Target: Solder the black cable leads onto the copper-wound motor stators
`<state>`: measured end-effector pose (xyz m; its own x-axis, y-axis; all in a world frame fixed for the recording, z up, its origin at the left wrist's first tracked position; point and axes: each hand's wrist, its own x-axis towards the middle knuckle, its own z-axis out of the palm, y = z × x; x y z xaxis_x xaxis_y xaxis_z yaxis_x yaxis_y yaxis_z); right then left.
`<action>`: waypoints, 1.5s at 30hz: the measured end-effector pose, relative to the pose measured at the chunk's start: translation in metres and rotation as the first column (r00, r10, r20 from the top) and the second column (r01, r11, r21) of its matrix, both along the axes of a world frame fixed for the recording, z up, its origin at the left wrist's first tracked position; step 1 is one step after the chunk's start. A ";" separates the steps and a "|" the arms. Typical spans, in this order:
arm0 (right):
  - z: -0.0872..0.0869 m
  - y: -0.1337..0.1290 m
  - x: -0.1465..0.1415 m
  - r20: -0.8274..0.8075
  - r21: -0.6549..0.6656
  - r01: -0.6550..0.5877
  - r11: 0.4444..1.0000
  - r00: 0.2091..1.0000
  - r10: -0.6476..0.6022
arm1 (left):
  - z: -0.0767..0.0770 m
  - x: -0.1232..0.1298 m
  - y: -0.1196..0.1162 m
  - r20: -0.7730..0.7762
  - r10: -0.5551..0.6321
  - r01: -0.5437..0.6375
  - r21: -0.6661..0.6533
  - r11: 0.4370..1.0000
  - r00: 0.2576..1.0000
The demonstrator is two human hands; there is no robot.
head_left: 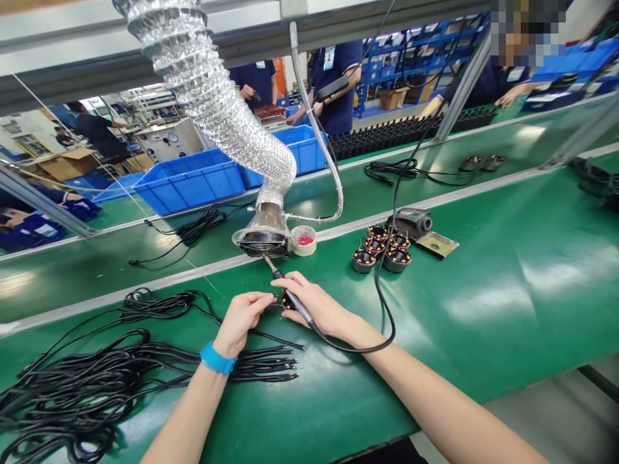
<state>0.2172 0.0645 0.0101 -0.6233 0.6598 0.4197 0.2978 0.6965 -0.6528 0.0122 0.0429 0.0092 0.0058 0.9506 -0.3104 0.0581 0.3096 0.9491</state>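
Note:
My right hand (316, 306) is closed round a soldering iron (298, 304), its tip pointing up and away toward the fume hood. Under the same hand sits a small motor stator (287, 301) with copper windings, partly hidden by the fingers. My left hand (244, 316), with a blue wristband (217, 359), pinches something tiny right beside the stator; it is too small to make out. Just beyond the iron's tip hangs the fan-fronted fume hood (264, 238). Black cables (264, 364) with stripped ends lie below my left hand.
Several stators (382, 248) stand right of centre by a soldering iron holder (411, 222). A round tub with red contents (304, 241) is beside the hood. A large cable pile (97, 380) covers the left. Blue bins (193, 180) and co-workers (338, 84) are behind.

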 end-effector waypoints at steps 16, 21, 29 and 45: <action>0.031 -0.017 0.014 0.078 0.325 0.160 0.932 0.978 -0.195 | 0.009 -0.008 -0.009 -0.160 -0.206 0.198 -0.065 0.978 0.965; 0.027 -0.030 0.058 0.029 0.589 0.293 0.753 0.924 -0.382 | -0.003 -0.008 0.003 -0.100 -0.066 0.065 -0.016 0.998 0.993; -0.004 -0.011 0.132 -0.165 0.543 0.676 0.499 0.668 -0.726 | 0.001 -0.015 0.051 0.007 0.116 -0.116 0.057 0.992 0.993; -0.020 0.018 0.114 0.066 0.333 0.474 0.815 0.850 -0.522 | 0.016 0.021 -0.020 -0.754 -0.023 0.453 0.369 0.812 0.656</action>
